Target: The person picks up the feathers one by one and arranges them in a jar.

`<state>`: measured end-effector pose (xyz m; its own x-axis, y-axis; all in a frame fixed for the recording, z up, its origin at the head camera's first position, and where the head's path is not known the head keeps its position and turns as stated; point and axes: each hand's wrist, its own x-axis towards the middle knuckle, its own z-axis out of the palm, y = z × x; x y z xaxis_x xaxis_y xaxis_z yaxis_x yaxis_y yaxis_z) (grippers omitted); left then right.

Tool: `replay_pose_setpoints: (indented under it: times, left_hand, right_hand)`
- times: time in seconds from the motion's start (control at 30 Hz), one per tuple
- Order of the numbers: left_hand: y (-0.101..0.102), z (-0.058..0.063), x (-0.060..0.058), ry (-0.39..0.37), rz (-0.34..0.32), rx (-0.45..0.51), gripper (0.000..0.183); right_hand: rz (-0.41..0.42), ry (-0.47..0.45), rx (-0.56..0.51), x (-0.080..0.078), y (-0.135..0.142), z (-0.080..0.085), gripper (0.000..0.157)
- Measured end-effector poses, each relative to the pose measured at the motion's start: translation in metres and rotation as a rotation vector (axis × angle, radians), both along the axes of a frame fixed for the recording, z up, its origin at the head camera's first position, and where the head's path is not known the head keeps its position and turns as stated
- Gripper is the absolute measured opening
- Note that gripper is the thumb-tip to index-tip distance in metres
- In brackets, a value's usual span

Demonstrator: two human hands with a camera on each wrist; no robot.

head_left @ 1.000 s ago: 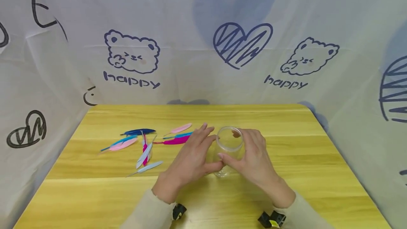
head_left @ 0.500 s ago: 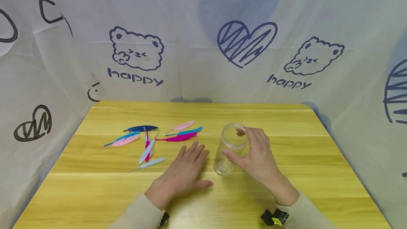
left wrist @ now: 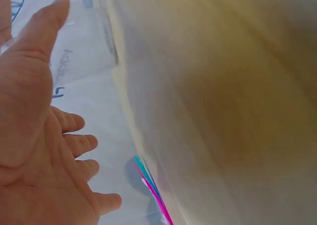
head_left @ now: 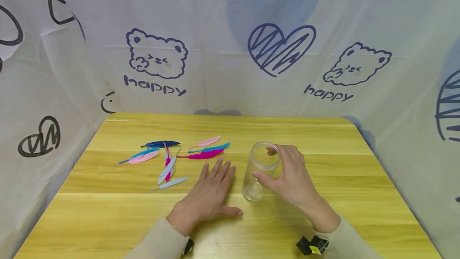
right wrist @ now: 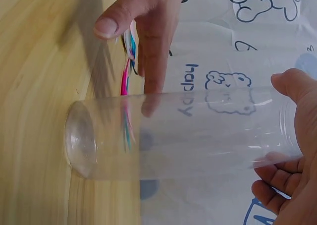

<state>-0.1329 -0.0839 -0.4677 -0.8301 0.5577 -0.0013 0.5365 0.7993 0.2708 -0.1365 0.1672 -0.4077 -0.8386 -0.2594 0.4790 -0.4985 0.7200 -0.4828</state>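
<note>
A clear plastic jar [head_left: 251,189] with an open mouth stands on the wooden table, its base at the tabletop in the right wrist view. My right hand [head_left: 296,177] grips the jar near its rim, thumb on the near side and fingers round the far side. Left of the jar, my left hand [head_left: 208,197] is held low over the table, palm down and fingers spread, holding nothing. A magenta feather [head_left: 206,154] lies just beyond its fingertips, beside a blue feather [head_left: 215,147] and a pink feather [head_left: 211,141]. Through its wall the jar [right wrist: 198,136] shows nothing inside.
More feathers lie at the left: a navy feather [head_left: 164,144], a light pink feather [head_left: 143,157], and a pale blue feather [head_left: 174,183] nearest me. White printed cloth [head_left: 215,83] hangs behind and beside the table [head_left: 345,195].
My left hand has come away from the jar, moving left and down toward the table with fingers spreading. My right hand keeps its grip on the jar. The head view has shifted slightly.
</note>
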Motion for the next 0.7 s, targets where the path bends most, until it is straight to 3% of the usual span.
replay_pose_setpoints:
  times: [0.37,0.7]
  left_hand:
    - [-0.013,-0.001,-0.002,-0.004,-0.004,-0.040,0.111]
    - [-0.055,0.004,0.002,0.003,0.055,-0.020,0.091]
  right_hand:
    - [-0.004,-0.043,-0.029,0.000,0.003,-0.002,0.069]
    - [0.016,-0.034,-0.049,0.000,0.002,-0.004,0.070]
